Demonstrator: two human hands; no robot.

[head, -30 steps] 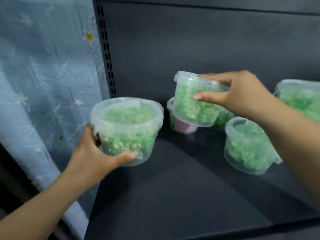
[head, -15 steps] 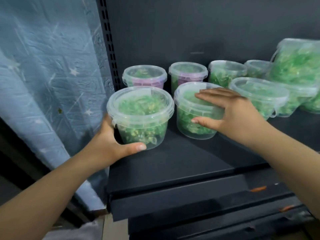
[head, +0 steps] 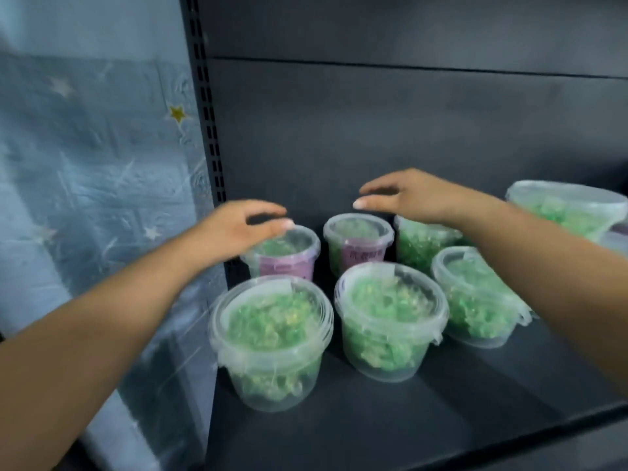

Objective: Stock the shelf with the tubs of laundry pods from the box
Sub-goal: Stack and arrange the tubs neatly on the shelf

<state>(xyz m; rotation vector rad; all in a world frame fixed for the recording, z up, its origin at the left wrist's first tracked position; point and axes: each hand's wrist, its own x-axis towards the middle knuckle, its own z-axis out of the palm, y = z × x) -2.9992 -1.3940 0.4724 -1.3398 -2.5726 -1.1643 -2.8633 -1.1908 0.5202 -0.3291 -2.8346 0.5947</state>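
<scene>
Both hands have let go of the tubs they held a moment ago. The left hand (head: 238, 229) and the right hand (head: 414, 198) now float over the back row, fingers loose, holding nothing. The two tubs of green laundry pods stand side by side at the front of the dark shelf (head: 373, 423): the left front tub (head: 272, 338) and the middle front tub (head: 387, 317). Behind them stand the left purple-label tub (head: 289, 263) and the middle purple-label tub (head: 360, 246). A blue sheet with stars (head: 95, 181) hangs on the left.
</scene>
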